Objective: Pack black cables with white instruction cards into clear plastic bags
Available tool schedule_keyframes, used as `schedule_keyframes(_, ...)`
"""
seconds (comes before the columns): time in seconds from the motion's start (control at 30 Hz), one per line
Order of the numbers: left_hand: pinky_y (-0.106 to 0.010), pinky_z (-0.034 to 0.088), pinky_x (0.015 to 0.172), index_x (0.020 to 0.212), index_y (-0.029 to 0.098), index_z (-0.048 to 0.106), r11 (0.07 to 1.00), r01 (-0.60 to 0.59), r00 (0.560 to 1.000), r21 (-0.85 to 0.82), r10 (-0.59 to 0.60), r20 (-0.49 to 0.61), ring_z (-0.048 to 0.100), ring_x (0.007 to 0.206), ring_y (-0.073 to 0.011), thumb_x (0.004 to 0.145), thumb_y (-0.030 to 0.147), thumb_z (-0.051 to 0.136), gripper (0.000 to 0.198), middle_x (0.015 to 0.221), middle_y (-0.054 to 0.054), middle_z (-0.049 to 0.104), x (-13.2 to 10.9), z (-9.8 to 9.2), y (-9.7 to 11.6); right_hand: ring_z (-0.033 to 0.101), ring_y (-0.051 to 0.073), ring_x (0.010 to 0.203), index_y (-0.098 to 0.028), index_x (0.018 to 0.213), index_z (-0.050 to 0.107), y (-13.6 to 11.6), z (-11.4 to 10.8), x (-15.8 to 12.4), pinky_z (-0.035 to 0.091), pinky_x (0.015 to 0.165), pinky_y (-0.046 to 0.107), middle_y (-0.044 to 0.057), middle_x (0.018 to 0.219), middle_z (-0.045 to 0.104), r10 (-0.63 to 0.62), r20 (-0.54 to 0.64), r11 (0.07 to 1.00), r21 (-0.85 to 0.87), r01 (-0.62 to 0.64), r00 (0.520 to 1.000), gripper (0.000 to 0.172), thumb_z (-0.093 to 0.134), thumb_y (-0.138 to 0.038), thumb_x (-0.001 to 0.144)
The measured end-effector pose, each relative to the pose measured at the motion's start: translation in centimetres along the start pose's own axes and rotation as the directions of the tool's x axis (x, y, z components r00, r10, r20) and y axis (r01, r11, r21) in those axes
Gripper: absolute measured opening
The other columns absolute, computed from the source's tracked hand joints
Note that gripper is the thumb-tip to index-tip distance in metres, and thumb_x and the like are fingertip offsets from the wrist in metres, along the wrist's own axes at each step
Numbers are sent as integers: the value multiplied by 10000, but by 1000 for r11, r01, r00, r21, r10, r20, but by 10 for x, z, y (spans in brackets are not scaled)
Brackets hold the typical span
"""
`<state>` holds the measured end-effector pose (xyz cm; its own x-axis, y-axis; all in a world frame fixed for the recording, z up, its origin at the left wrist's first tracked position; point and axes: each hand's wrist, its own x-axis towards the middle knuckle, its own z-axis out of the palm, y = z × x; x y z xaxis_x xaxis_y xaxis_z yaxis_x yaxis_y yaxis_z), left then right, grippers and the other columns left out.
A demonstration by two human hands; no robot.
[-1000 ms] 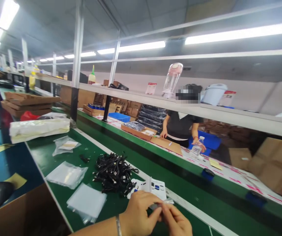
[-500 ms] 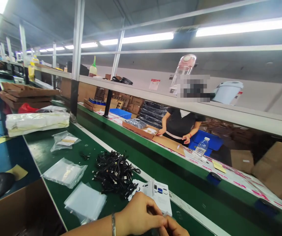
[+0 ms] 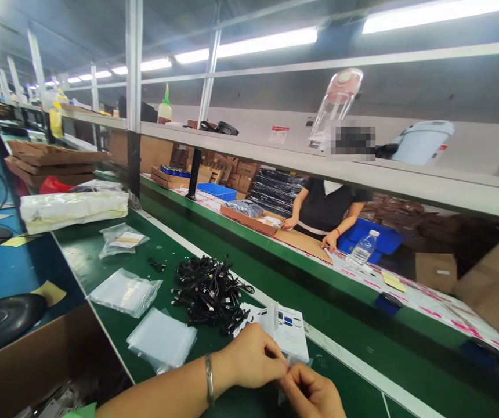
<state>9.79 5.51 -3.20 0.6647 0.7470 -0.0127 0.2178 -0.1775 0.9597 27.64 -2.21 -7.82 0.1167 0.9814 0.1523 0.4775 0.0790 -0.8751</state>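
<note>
My left hand (image 3: 252,357), a silver bracelet on its wrist, is closed in a pinch at the bottom middle. Right against it, my right hand (image 3: 314,392) pinches too. Between the fingertips shows a bit of a clear plastic bag (image 3: 297,359), mostly hidden by the hands. Just beyond them lie printed white leaflets (image 3: 292,334). A tangled heap of black USB cables (image 3: 210,293) sits to the left of these. Nearer my left forearm is a stack of clear plastic bags (image 3: 162,337).
More bags (image 3: 125,292) and a bagged item (image 3: 124,239) lie left on the green bench. A cardboard box (image 3: 49,360) stands at the lower left. Across the green conveyor channel (image 3: 275,264), a co-worker (image 3: 330,212) handles cardboard. A shelf rail (image 3: 275,151) crosses above.
The view has shifted, so bench things appear slightly higher and further right. More of my right hand shows, its fingers still meeting the left's. The co-worker's hand has come down to the cardboard's edge.
</note>
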Motion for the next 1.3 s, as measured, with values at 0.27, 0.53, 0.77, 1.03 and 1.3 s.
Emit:
schedule_keyframes(0.27,-238,341,565,659,125,805,1000,19,998,-20,-18,54,518,588,-119,681,225,655,182,561,15,641,-2,-7,0,511,149,522,-198,535,656,-36,9,-6,418,545,277,34,526,625,28,45,995,97,-32,999,602,730,-738,790)
schedule_keyframes(0.53,-254,398,615,617,166,665,998,-24,983,54,33,-182,548,631,-135,661,171,638,52,615,9,647,-6,0,0,490,149,551,-217,522,592,-49,8,-17,393,556,277,3,530,545,-67,-241,998,-20,64,968,472,644,-536,866)
schedule_keyframes(0.77,-263,477,681,806,157,689,989,-42,997,-139,33,-68,628,685,-145,712,197,689,102,733,-6,692,-9,7,4,487,137,502,-236,543,573,-50,16,-25,388,508,265,-11,525,541,-264,-386,961,-186,206,884,450,634,-463,927)
schedule_keyframes(1.03,-228,423,610,828,175,622,971,-107,992,-213,90,-89,556,595,-109,665,90,650,186,631,55,619,-8,2,3,671,367,1239,-250,1399,633,-34,23,-26,544,1003,506,166,1378,710,-513,-381,832,-443,335,769,579,767,-460,876)
schedule_keyframes(1.3,-214,465,616,1050,175,661,975,-116,993,-190,117,-6,598,595,-118,692,83,724,375,651,75,637,-7,0,2,669,374,1020,-227,1342,570,-9,29,-15,547,856,554,143,1092,736,-604,-238,634,-722,278,761,494,657,-374,879)
